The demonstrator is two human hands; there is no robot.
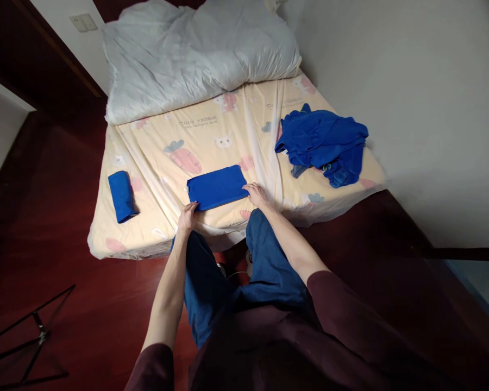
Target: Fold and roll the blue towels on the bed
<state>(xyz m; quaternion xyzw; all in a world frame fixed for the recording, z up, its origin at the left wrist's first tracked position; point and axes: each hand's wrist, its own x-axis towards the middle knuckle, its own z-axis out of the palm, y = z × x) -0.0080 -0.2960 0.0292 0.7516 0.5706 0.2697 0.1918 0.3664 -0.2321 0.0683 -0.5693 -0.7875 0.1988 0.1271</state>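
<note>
Both hands press on a folded blue cloth (217, 187) at the bed's (155, 157) near edge: left hand (187, 215) fingers grip its near-left corner, right hand (256, 194) lies flat on its right end. Folding looks nearly finished; rolling would need even pressure.

Open stretches of the cream carrot-print bedsheet (228, 130) are being left free between the flat folded blue cloth rectangle (217, 187) and the rolled blue cloth bundle (122, 195) at the left, which are lying well apart. More bare sheet is being left beyond the rectangle, up to the rumpled white duvet (195, 54) blocking the head of the bed. The right side is being occupied by a heap of loose blue garments (324, 144), hemmed in by the white wall (411, 108).
</note>
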